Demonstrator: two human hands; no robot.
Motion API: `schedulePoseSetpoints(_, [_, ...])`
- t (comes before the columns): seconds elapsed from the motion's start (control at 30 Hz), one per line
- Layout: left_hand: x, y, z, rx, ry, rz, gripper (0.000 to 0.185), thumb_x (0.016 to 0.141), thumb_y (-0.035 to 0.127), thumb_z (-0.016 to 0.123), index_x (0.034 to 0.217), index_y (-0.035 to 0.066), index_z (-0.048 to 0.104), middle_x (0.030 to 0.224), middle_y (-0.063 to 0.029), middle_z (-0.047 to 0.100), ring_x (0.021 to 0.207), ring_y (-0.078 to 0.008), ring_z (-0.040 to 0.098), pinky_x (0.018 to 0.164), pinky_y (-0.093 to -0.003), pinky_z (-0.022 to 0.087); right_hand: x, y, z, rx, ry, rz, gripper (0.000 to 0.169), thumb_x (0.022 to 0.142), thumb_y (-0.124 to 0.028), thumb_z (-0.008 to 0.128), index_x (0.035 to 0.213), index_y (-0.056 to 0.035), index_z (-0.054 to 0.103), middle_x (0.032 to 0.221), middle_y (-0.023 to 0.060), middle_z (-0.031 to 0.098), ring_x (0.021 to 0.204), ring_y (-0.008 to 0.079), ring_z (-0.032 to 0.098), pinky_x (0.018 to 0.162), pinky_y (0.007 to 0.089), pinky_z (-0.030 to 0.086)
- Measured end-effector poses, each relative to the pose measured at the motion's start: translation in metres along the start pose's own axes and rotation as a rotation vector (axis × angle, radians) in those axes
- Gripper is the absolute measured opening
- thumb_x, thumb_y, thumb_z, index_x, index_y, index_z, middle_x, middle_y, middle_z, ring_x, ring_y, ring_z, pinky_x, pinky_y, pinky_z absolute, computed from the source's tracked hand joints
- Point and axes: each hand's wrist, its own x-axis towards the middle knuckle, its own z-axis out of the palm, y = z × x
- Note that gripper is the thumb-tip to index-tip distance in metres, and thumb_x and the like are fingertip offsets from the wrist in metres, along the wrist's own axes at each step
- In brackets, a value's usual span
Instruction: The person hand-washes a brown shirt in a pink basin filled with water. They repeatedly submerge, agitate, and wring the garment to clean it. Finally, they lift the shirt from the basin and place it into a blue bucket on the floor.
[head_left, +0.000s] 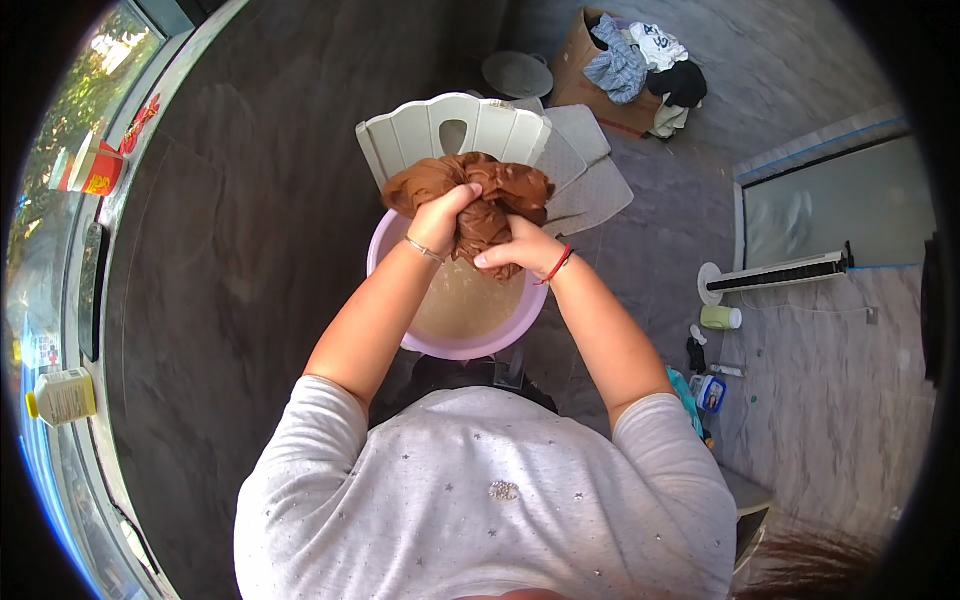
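A wet-looking brown cloth (517, 187) is bunched and twisted between my two hands. My left hand (442, 217) grips it on the left, thumb lying across the folds. On the right, my right hand (521, 244) clasps a lower part of the same bundle. The cloth is held over the far side of a pink basin (382, 240), which contains cloudy, brownish water (465, 300). Behind the bundle rises a white plastic washboard or chair back (409, 142) with an oval opening. Its lower part is hidden by the cloth.
Pale mats (592, 195) lie beyond the basin. A cardboard box (577, 90) overflowing with clothes stands at the far right. Along the right are a white tower fan (780, 271) and a green container (720, 317). A yellow-capped bottle (64, 397) and a red cup (97, 169) sit on the left windowsill.
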Motion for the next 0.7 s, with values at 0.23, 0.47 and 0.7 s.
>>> schedulePoseSetpoints(0.23, [0.003,0.011,0.026,0.137,0.43,0.089,0.049,0.086,0.033,0.076,0.115,-0.005,0.063,0.114,-0.0128,0.065,0.099,-0.0209,0.065,0.085,-0.033,0.053,-0.022,-0.013,0.057,-1.136,0.664,-0.424,0.096,0.064,-0.021,0.087,0.142,0.0015,0.034,0.135,0.024,0.05,0.123,0.0401,0.052,0.104,0.0433,0.044])
schedulePoseSetpoints(0.47, [-0.015,0.012,0.039,-0.178,0.387,0.027,0.02,0.088,0.011,0.061,0.104,-0.002,0.062,0.101,-0.0121,0.066,0.093,-0.0242,0.065,0.084,-0.0364,0.055,-0.007,0.011,0.044,-1.04,0.783,-0.52,0.081,0.062,-0.02,0.087,0.13,-0.0007,0.047,0.112,0.0189,0.063,0.101,0.0395,0.062,0.088,0.0441,0.051])
schedulePoseSetpoints(0.7, [-0.026,0.003,0.022,-0.053,0.246,0.113,0.027,0.087,0.008,0.061,0.112,-0.004,0.059,0.107,-0.0122,0.065,0.098,-0.0236,0.064,0.089,-0.0363,0.053,-0.006,0.004,0.043,-0.499,0.535,-0.438,0.049,0.061,-0.015,0.086,0.103,-0.0007,0.065,0.097,0.0117,0.071,0.089,0.0251,0.069,0.082,0.0354,0.054])
